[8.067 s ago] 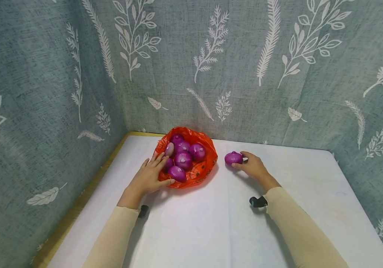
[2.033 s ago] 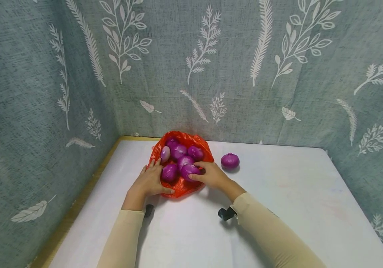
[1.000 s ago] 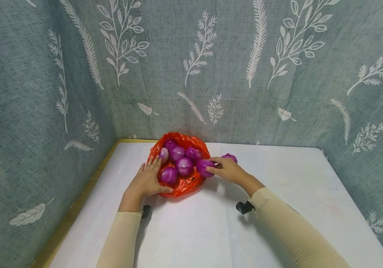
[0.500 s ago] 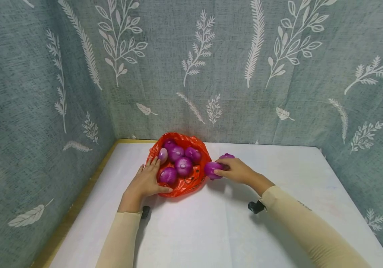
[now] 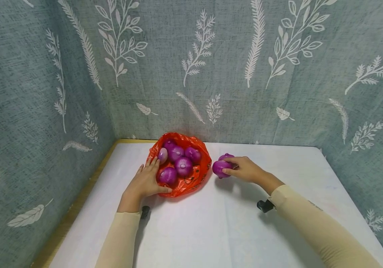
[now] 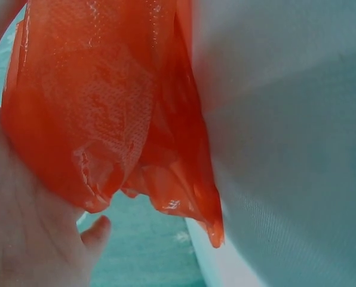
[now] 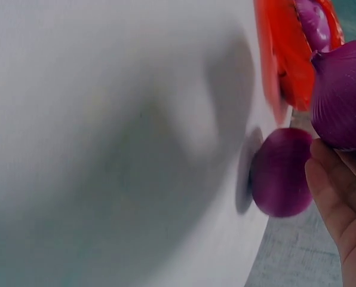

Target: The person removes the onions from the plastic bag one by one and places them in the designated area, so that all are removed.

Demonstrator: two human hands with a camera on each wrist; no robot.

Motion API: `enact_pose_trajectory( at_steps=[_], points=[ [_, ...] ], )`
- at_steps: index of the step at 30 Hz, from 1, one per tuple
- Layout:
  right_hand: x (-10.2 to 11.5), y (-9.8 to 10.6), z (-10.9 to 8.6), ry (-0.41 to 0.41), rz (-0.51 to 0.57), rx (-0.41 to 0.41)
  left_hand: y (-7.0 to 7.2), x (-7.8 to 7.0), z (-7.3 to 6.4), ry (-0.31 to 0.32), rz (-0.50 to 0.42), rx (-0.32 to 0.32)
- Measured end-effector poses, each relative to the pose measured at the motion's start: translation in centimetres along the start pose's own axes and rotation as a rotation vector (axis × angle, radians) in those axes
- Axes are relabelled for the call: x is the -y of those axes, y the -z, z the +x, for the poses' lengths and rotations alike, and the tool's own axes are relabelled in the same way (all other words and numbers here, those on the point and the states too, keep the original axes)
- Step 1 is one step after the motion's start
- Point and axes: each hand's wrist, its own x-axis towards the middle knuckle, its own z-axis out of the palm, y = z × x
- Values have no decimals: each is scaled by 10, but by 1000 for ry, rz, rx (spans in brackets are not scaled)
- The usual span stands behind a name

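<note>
My right hand [image 5: 250,170] pinches a purple onion [image 5: 220,169] between thumb and fingers, to the right of the bag. In the right wrist view this held onion [image 7: 345,98] is off the table, its pointed end toward the bag. A second onion [image 7: 281,173] rests on the table just behind it; in the head view the held onion partly covers it. My left hand [image 5: 146,182] lies with spread fingers against the left side of an open red plastic bag [image 5: 203,149]. Several onions [image 5: 183,166] lie inside. The left wrist view shows the bag's outer wall [image 6: 88,101] against the palm.
A white cloth covers the table [image 5: 191,230], with a yellowish wooden edge [image 5: 74,206] along the left. Grey-green curtains [image 5: 164,67] with white leaf prints stand behind and on both sides. Small dark wrist cameras [image 5: 265,206] sit under the wrists.
My right hand first set one onion on the table, then took another from the bag and carried it right, in front of the first. My left hand stays at the bag.
</note>
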Motion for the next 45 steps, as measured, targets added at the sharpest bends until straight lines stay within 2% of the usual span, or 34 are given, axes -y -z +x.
enact_pose_trajectory(
  at_steps=[15,30,39,45],
  points=[
    [-17,30,-11,-37,-13,-8,3,-1,2,8,3,-1],
    [-35,38,-28,-44,-15,-38,1,0,-1,3,1,-3],
    [-50,43,-30,-57,-9,-55,0,1,-3,-19,-5,-24],
    [-58,45,-27,-83,-42,-62,-1,4,-1,-21,-1,-33]
  ],
)
